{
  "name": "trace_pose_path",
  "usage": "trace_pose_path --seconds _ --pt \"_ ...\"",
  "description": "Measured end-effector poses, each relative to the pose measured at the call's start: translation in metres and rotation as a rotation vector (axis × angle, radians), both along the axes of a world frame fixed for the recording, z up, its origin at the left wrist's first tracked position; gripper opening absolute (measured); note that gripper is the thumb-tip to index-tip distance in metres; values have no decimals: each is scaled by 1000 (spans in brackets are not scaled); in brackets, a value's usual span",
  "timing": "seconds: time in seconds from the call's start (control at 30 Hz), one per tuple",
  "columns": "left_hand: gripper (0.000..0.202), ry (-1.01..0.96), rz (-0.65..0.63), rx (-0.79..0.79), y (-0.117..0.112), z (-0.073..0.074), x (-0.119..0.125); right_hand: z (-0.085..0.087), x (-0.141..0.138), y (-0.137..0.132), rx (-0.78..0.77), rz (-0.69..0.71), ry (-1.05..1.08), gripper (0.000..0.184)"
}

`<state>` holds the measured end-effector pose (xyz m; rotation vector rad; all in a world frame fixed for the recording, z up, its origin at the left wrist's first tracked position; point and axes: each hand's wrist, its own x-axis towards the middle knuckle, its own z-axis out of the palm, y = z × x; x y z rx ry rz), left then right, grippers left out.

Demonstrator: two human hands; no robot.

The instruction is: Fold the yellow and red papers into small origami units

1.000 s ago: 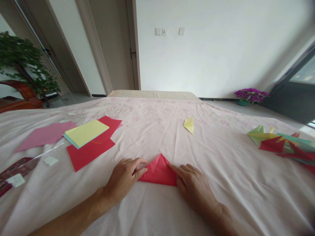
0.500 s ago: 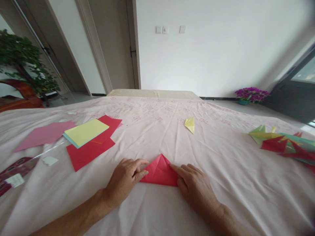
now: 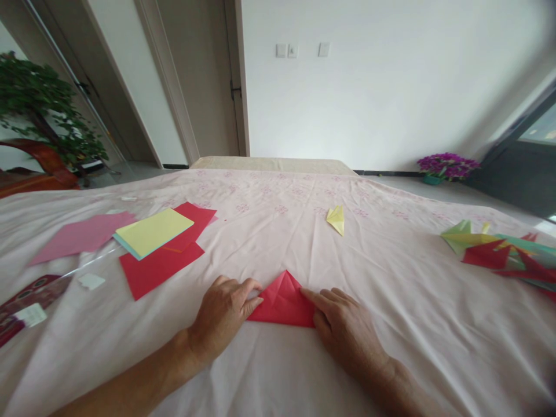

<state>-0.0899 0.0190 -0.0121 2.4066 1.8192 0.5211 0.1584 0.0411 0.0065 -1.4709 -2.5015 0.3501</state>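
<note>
A red sheet of origami paper (image 3: pixel 284 304), folded into a triangle with its tip pointing away from me, lies flat on the pink-white tablecloth (image 3: pixel 278 370). Creases run across its upper face. My left hand (image 3: pixel 228 310) grips the left corner between thumb and fingers. On the right side, my right hand (image 3: pixel 343 324) has its index finger on the sloping edge, while the thumb and curled fingers hold the right corner. Both lower corners are partly hidden by the fingers.
Left of my hands lie yellow paper (image 3: pixel 154 231), red paper (image 3: pixel 160 269), pink paper (image 3: pixel 82 234) and a plastic packet (image 3: pixel 35 301). A folded yellow piece (image 3: pixel 336 220) rests farther back. Several colourful folded paper figures (image 3: pixel 490 249) sit at the right.
Both hands keep their places on the red paper, with only a slight shift of the left fingers. The whole view has moved very slightly.
</note>
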Motion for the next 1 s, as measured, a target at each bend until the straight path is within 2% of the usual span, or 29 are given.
trace_pose_path --seconds 0.33,0.53,0.6,0.7,0.77,0.87,1.0 --pt "12 166 -31 92 -2 5 4 -1 -1 -1 22 3 -22 43" --pt "9 214 -109 212 -7 8 7 -3 -1 -2 66 15 -41 41" --pt "12 186 -199 251 -6 9 7 -5 -1 -2 77 13 -48 41" --pt "17 134 -416 224 -5 7 4 -6 -1 -2 93 5 -64 40" --pt "19 131 -478 202 -7 7 3 -6 0 -3 106 2 -77 36" --pt "23 194 -442 194 -17 9 5 -5 1 -5 151 -3 -101 30" --pt "41 362 -334 164 -41 13 21 -4 2 -11 286 4 -115 29"
